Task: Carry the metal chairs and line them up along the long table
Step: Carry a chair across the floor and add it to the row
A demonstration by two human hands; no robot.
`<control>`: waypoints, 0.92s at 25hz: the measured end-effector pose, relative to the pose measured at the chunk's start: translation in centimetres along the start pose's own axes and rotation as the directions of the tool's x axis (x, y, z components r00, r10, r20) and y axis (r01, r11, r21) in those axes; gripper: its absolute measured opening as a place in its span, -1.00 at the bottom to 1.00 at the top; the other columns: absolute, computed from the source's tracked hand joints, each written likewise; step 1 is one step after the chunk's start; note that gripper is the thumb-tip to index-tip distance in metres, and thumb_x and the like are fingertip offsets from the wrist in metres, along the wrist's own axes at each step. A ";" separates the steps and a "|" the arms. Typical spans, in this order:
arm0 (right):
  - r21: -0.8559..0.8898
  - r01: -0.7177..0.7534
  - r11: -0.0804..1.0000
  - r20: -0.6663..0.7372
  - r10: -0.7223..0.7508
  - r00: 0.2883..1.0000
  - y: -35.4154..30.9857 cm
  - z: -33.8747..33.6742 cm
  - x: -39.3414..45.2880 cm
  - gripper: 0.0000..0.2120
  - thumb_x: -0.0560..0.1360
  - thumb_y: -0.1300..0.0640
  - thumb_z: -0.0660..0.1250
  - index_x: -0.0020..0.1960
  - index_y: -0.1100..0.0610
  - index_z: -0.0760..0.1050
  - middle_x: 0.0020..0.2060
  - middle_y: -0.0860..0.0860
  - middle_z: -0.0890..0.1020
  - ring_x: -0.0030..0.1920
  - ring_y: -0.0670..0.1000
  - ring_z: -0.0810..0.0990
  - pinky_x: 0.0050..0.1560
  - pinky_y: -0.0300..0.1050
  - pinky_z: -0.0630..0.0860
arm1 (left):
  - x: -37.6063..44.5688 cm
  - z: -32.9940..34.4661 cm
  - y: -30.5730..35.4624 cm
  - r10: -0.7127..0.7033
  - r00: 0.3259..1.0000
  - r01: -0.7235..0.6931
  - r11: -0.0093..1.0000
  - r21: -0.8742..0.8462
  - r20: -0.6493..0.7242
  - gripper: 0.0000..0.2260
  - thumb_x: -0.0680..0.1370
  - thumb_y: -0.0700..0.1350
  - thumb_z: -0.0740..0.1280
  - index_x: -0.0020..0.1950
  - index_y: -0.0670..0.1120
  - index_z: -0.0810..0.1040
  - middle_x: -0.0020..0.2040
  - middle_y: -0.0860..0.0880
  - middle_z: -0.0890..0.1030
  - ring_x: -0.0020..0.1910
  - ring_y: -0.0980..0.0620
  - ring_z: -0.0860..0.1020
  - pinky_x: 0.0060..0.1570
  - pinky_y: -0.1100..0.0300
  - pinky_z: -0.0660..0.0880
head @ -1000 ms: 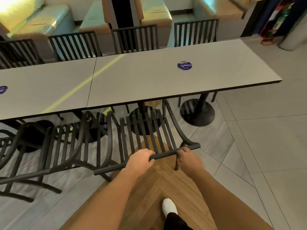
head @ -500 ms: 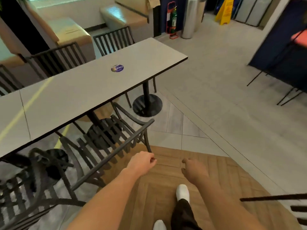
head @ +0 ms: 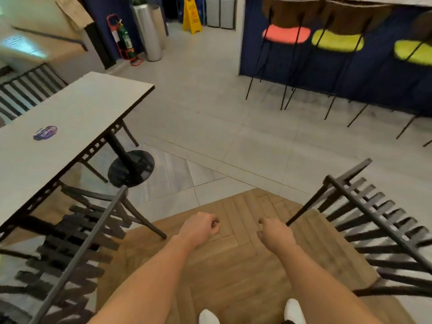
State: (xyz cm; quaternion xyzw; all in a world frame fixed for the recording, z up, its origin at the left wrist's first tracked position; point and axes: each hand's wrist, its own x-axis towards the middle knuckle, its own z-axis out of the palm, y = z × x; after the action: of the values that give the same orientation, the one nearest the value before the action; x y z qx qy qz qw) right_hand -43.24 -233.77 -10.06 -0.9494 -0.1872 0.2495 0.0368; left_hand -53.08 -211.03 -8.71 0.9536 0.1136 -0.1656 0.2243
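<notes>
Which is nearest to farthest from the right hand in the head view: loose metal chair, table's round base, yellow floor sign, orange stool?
From the right hand:
1. Loose metal chair, just to its right.
2. Table's round base, ahead on the left under the long table.
3. Orange stool, ahead on the right at the blue wall.
4. Yellow floor sign, far back.

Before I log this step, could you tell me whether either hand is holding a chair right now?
No, the left hand and right hand hang loosely curled over the wooden floor, touching neither metal chair.

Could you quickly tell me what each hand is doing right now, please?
Left hand: fingers loosely curled, holding nothing.
Right hand: fingers loosely curled, holding nothing.
</notes>
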 end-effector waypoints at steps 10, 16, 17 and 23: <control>0.167 -0.278 0.946 -0.137 0.301 0.944 23.7 -4.3 -4.4 -0.75 0.60 0.11 0.27 0.27 0.03 0.51 0.08 0.00 0.57 0.06 0.04 0.58 0.06 0.00 0.60 | 8.1 6.5 21.6 0.184 0.979 -0.191 0.978 0.082 0.082 -0.68 0.67 0.09 0.23 0.29 0.00 0.64 0.10 0.06 0.70 0.04 0.03 0.64 0.05 0.06 0.59; 0.206 -0.384 0.900 -0.159 0.418 0.894 38.1 -4.4 -6.2 -0.67 0.65 0.12 0.19 0.40 0.02 0.42 0.25 0.04 0.48 0.23 0.10 0.47 0.17 0.06 0.55 | 12.3 11.5 33.7 0.228 0.968 -0.238 0.967 0.093 0.107 -0.67 0.66 0.13 0.21 0.30 0.04 0.62 0.04 0.10 0.69 -0.02 0.05 0.63 0.03 0.03 0.62; 0.213 -0.399 0.892 -0.137 0.431 0.892 40.2 -4.1 -6.5 -0.66 0.65 0.09 0.20 0.42 0.02 0.40 0.28 0.04 0.46 0.26 0.10 0.44 0.20 0.07 0.53 | 12.9 12.3 35.5 0.242 0.963 -0.254 0.962 0.096 0.121 -0.68 0.66 0.12 0.22 0.31 0.05 0.62 0.05 0.10 0.69 -0.01 0.05 0.63 0.03 0.03 0.62; 0.266 -0.465 0.844 0.075 0.463 0.883 47.8 -2.0 -7.7 -0.47 0.60 -0.12 0.33 0.51 -0.01 0.32 0.35 0.06 0.43 0.35 0.13 0.42 0.32 0.08 0.49 | 16.6 14.2 42.3 0.373 0.908 -0.401 0.905 0.141 0.191 -0.67 0.65 0.10 0.22 0.33 0.04 0.61 0.13 0.05 0.68 0.07 0.01 0.62 0.04 0.03 0.60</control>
State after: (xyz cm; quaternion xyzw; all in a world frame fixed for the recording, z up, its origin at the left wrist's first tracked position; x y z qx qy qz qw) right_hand -32.31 -280.92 -12.59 -0.9507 0.0843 0.2786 0.1068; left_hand -29.30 -252.25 -10.30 0.9569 -0.1117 -0.2028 0.1753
